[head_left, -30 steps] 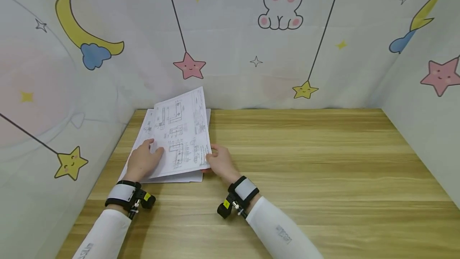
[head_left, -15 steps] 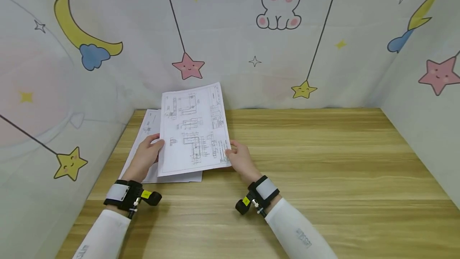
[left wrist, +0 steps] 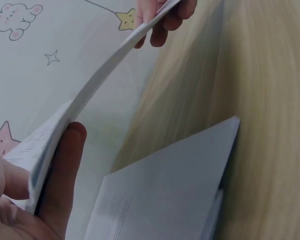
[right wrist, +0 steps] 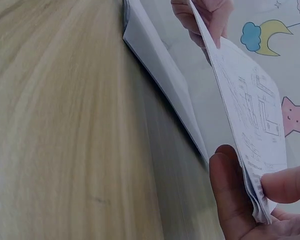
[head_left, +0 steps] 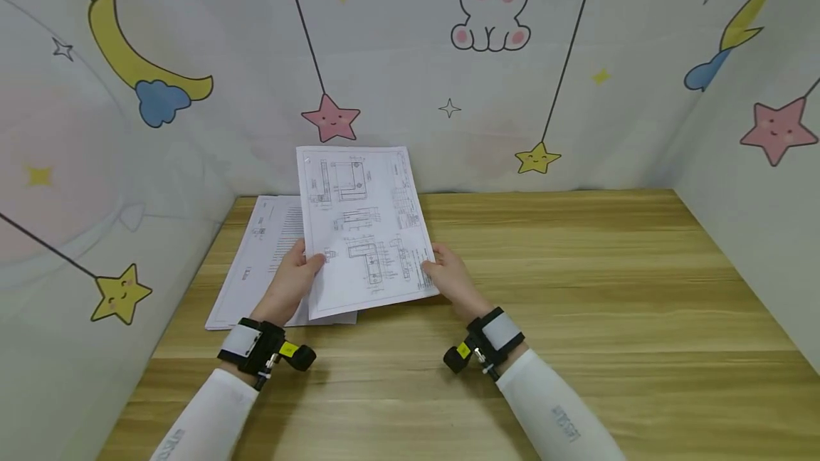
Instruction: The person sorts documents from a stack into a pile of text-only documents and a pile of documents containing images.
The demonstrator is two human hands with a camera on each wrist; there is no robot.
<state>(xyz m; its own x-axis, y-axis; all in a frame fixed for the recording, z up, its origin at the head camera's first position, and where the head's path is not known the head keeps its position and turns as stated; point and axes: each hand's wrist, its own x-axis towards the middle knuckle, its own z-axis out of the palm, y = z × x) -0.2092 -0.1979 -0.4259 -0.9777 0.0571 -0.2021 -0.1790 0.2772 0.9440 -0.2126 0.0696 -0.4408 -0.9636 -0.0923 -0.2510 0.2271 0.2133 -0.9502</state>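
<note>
A thin stack of printed sheets [head_left: 365,226], the top one a technical drawing, is held up off the table between both hands. My left hand [head_left: 291,283] pinches its left edge, thumb on the printed face and fingers behind. At the right edge my right hand [head_left: 453,276] grips near the lower corner in the same way. Several layered edges show beside the right thumb [right wrist: 287,185] in the right wrist view. Below and to the left lies another pile of papers [head_left: 246,283] with printed text, partly covered by the raised stack.
The wood-grain table [head_left: 576,304] stretches to the right and front. A pale cloth backdrop [head_left: 397,77] with stars, a moon and a rabbit rises behind it and along both sides. Each wrist wears a black strap with a small camera.
The stack of sheets has been lifted off the pile and carried right. The left hand went from lying over the papers to pinching the left edge; the right hand moved right.
</note>
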